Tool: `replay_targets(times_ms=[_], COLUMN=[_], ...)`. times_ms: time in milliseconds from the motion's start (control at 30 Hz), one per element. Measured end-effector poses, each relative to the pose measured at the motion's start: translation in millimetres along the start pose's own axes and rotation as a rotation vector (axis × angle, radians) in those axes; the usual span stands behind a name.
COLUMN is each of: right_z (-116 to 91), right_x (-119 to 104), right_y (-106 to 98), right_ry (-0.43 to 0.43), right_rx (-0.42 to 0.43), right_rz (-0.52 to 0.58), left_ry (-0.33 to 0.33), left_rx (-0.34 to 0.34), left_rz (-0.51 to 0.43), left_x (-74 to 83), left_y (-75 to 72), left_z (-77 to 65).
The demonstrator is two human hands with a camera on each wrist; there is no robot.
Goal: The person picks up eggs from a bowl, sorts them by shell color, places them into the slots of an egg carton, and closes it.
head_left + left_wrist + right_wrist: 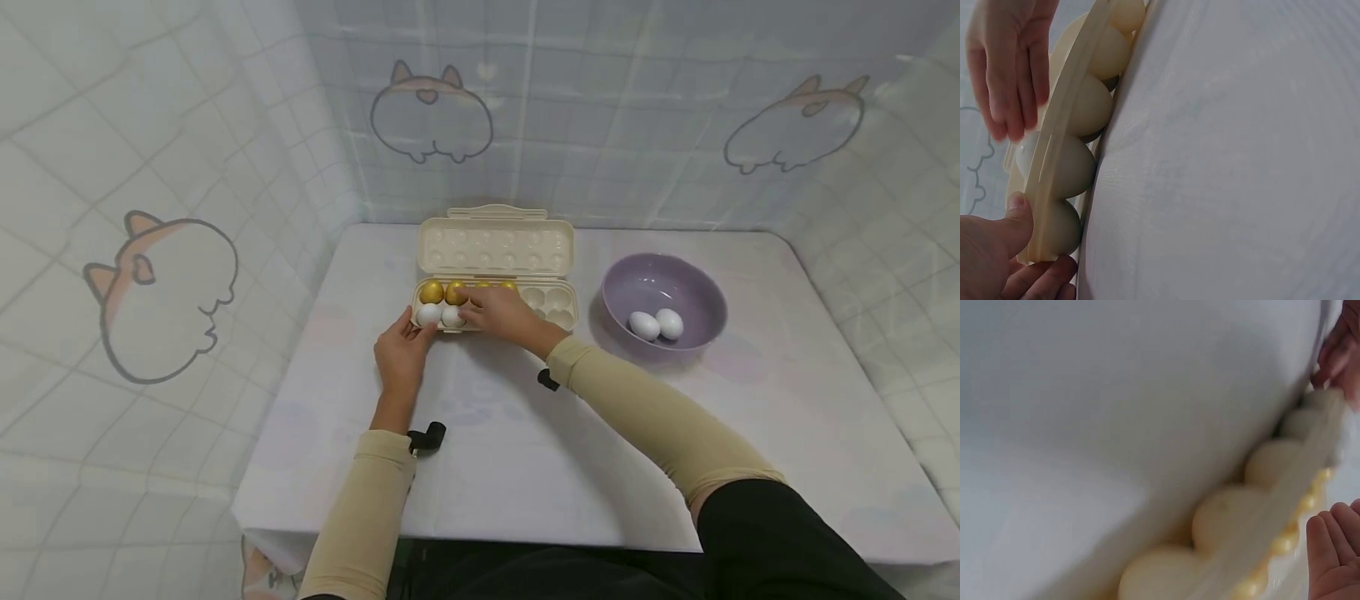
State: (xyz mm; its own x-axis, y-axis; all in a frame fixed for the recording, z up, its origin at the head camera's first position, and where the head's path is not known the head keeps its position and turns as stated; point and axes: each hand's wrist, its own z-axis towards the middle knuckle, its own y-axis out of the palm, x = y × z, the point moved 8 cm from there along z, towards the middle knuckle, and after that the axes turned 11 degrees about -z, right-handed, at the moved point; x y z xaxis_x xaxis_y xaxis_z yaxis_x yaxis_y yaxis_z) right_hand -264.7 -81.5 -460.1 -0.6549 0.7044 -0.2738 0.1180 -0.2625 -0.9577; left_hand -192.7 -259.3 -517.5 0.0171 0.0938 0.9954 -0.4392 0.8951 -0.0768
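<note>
A cream egg carton (495,262) lies with its lid raised toward the wall. Gold eggs (431,292) fill part of its back row, partly hidden by the right hand. Two white eggs (428,315) show in the front row at the left. My left hand (401,354) grips the carton's left end; in the left wrist view the thumb is on the rim and the fingers are curled beneath. My right hand (502,312) hovers over the middle of the carton, fingers extended, fingertips right by the second white egg. The right wrist view shows its bare palm (1335,562).
A purple bowl (701,287) with two white eggs (644,326) in it stands right of the carton. The table (480,467) has a pale cloth. Tile-patterned curtains (592,108) surround the table at the back and both sides.
</note>
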Motion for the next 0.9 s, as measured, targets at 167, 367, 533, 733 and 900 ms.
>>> replay_targets(times_ms=[167,367,533,733,900], right_z=[-13.6,-36.4,-59.4,-90.0,-111.6], right_x=[31.0,76.6,117.4,163.0,183.6], right_y=[-26.4,-61.2,-85.0,-96.3,-96.3], right_ry=[0.077,0.140,0.233,0.365,0.350], right_rx=[0.033,0.097,0.098,-0.030,-0.168], right_rz=[0.022,0.017,-0.040,-0.091,-0.135], left_ry=[-0.002,-0.025,-0.025,-0.021,-0.022], left_rx=[0.008,0.022,0.023,0.027,0.030], left_rz=[-0.002,-0.010,-0.025,-0.019,-0.015], left_x=[0.7,-4.2,-8.4,-6.2,-4.5], left_y=[-3.0,-8.1,-13.7,-19.6,-24.1], left_z=[1.4,3.4,6.2,8.2,9.5])
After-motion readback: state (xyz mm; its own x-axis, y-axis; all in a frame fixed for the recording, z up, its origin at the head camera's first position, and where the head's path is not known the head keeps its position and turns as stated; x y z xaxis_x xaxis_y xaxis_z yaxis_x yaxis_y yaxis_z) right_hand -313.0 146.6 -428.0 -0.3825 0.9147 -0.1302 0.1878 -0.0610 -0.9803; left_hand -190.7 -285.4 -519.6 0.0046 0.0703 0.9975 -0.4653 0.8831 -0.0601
